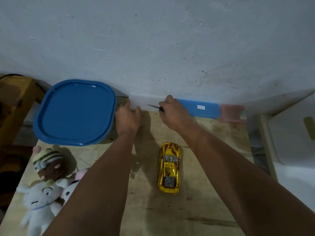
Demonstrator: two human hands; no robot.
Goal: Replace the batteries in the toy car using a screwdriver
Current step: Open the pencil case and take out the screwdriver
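Gold chrome-finish plastic toy car (169, 167): stands wheels-down on the pale wooden counter (213, 193), near its middle, between the two forearms. Long axis runs from the near edge toward the wall; the rounded end points to the wall, the squarer end to the person, though which is the nose cannot be told for sure. Underside and battery hatch hidden.

Slim metal-shaft screwdriver with dark handle (154, 106): held by the right hand (173, 113), whose fingers curl round the handle at the far edge of the counter; tip points left, shaft roughly level, well apart from the car.

Left hand (128, 118): at the far counter edge just beside the blue square plastic lid (75, 111); fingers loosely bent, whether they hold anything cannot be told.

Progress, as judged: tool in hand only. Car not yet turned over; unscrewing, battery swap and reclosing all remain. No batteries are visible.
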